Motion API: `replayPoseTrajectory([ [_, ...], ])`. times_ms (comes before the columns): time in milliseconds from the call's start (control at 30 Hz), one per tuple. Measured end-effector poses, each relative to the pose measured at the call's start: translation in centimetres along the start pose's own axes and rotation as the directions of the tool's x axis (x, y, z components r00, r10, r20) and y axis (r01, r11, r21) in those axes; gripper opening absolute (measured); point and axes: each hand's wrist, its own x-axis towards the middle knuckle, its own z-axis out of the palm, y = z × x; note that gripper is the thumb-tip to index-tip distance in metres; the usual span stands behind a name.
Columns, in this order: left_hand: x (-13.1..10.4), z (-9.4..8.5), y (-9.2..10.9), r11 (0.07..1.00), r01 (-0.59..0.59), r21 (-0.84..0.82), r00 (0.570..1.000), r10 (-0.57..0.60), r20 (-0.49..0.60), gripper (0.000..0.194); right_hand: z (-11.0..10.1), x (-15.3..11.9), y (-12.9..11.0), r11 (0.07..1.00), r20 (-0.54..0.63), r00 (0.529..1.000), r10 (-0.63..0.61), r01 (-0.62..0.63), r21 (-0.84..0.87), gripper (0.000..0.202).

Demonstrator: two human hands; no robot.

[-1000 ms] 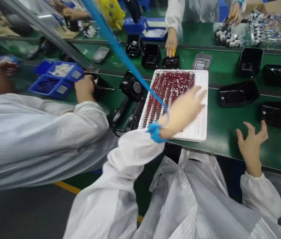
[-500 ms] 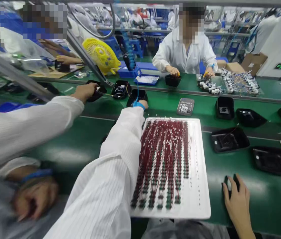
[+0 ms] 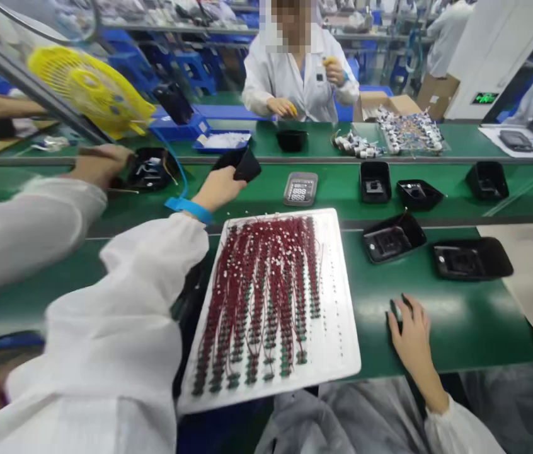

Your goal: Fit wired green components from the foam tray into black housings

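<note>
Factory floor behind, blurred: rows of workbenches, and a person in a white coat (image 3: 295,75) across the line, upper middle of the frame.

Left hand (image 3: 219,188), upper middle, just left of centre: fingers closed on the near side of a deep black plastic housing (image 3: 249,166), which is tilted. Cannot tell whether it is clear of the green strip (image 3: 332,197) beneath. Step in hand, by my reading: handling this one housing at the strip. Any next move calls for a firm hold on its wall and care over the tray edge.

Close below the hand, centre: white rectangular tray (image 3: 314,372) bearing rows of small green boards with dark red wires (image 3: 266,252), bunched toward its far end. Right side of tray bare but for small holes. Loose wires look easy to snag, so a low sleeve is a risk.

Just beyond the tray: grey display panel with white digits (image 3: 300,189), flat on the strip.

Right hand (image 3: 412,337), lower right: fingers spread and slightly curled, over or on the green table (image 3: 375,347); contact unclear. No held thing seen. Two shallow black plastic shells (image 3: 472,258) lie beyond it.

Upper left: neighbour's hand (image 3: 101,165) beside a black box with wires (image 3: 150,170); yellow fan (image 3: 89,91) behind.
</note>
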Motion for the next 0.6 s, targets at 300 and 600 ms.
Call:
replayPoseTrajectory([
  [300,-24.9,0.9,10.6,0.448,-0.884,0.131,0.456,0.889,0.035,0.021,-5.1,0.1,-2.4,0.426,0.208,0.978,-0.037,-0.172,0.888,0.086],
  [600,-34.8,9.3,13.1,0.531,-0.844,0.075,0.524,0.846,-0.093,0.035,-7.7,-1.9,-0.8,0.666,0.06,0.991,0.122,-0.126,0.735,0.076],
])
